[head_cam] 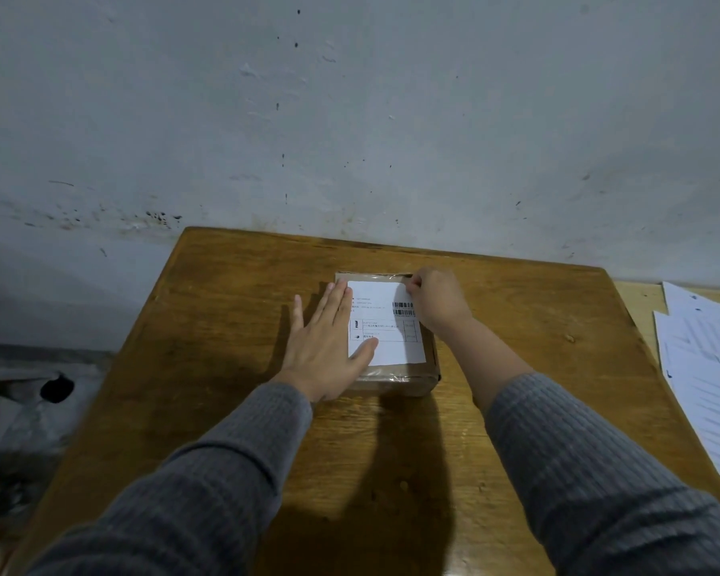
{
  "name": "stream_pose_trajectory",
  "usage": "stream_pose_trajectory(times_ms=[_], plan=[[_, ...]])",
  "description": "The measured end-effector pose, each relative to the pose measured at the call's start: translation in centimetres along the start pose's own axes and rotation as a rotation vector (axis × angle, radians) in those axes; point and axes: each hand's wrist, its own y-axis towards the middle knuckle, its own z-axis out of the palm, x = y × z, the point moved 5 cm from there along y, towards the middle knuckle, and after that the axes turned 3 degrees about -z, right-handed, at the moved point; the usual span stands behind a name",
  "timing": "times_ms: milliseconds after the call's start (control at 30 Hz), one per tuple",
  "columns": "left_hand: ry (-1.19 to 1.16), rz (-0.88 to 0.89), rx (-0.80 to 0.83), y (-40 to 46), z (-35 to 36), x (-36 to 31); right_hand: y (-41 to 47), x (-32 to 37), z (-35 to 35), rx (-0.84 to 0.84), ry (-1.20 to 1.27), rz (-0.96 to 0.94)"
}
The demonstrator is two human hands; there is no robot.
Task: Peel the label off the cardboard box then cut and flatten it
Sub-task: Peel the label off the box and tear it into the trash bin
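Note:
A small brown cardboard box (395,382), wrapped in clear tape, lies flat on the wooden table (208,367) near its far edge. A white shipping label (385,322) with barcodes covers most of the box's top. My left hand (327,347) lies flat with fingers spread over the box's left edge, thumb on the label's lower left. My right hand (435,301) is at the label's far right corner, fingers pinched at that corner; whether the corner is lifted cannot be seen.
A grey stained wall stands right behind the table. Sheets of printed white paper (707,367) lie on a second surface at the right. Pale plastic bags (21,413) sit on the floor at the left.

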Motion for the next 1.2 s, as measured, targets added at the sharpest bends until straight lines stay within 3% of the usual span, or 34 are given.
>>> stream_pose_trajectory(times_ms=[100, 267, 533, 733, 1000, 1200], plan=[[0.001, -0.002, 0.001, 0.0, 0.0, 0.0, -0.5, -0.7, -0.6, -0.152, 0.194, 0.008], [-0.007, -0.005, 0.018, 0.0, -0.1, -0.1, -0.7, -0.3, -0.6, -0.187, 0.211, -0.067], [0.055, -0.011, 0.023, 0.0, 0.0, 0.0, -0.6, 0.7, -1.3, 0.015, 0.277, 0.075], [0.036, -0.009, 0.041, -0.1, -0.3, -0.2, -1.5, 0.4, -3.0, 0.079, 0.560, 0.207], [0.017, 0.004, 0.037, -0.1, -0.3, -0.1, -2.3, 1.2, -1.7, 0.029, 0.177, -0.109], [-0.004, 0.001, 0.084, 0.0, -0.5, -0.1, -1.8, 1.4, -1.6, -0.069, 0.132, -0.137]])
